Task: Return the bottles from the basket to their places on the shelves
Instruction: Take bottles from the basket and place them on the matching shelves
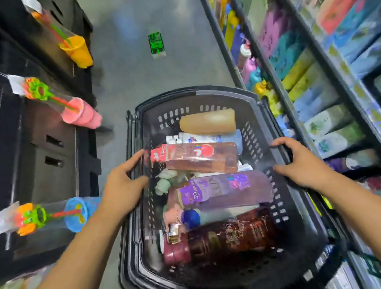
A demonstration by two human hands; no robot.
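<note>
A black plastic basket (203, 97) fills the lower middle of the view, above the grey aisle floor. Several bottles lie on their sides in it: a tan one (208, 122) at the far end, a white one (205, 139), a pink one (197, 158), a purple one (226, 190), a blue-capped one (191, 218) and a dark red one (227, 235) nearest me. My left hand (121, 185) grips the basket's left rim. My right hand (301, 162) grips the right rim. The image is blurred.
Shelves (316, 68) packed with colourful bottles and refill packs run along the right. On the left, black racks (47, 156) carry hanging toy cups in yellow (77, 50), pink (80, 112) and blue (76, 214). A small green object (155, 43) lies on the floor ahead.
</note>
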